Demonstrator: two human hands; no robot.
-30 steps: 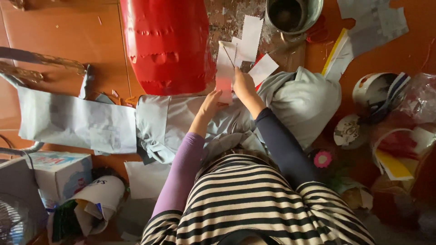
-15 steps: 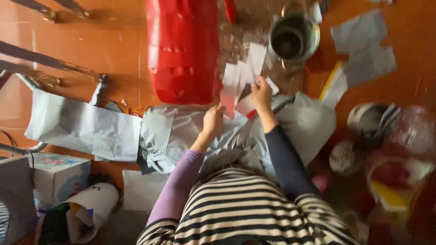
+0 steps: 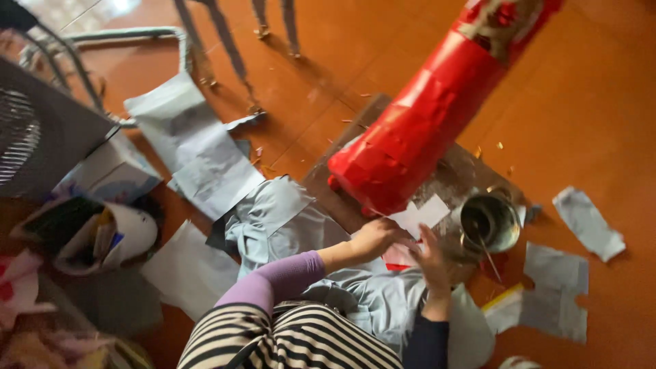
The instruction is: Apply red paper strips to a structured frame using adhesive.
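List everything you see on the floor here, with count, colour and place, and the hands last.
red paper-covered cylinder: one, red, slanting at upper right
white paper squares: a few, white, at the cylinder's lower end
metal pot: one, silver, right of the hands
grey paper sheets: several, grey, scattered left and right
fan: one, dark, far left
left hand: near the paper squares
right hand: beside the pot, on the papers

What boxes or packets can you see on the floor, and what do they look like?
Cardboard box: far left, beside the dark fan; white and pale blue, rectangular.
Crumpled bag: left, below the box; white and dark, lying open with bits inside.
No signs or screens show.
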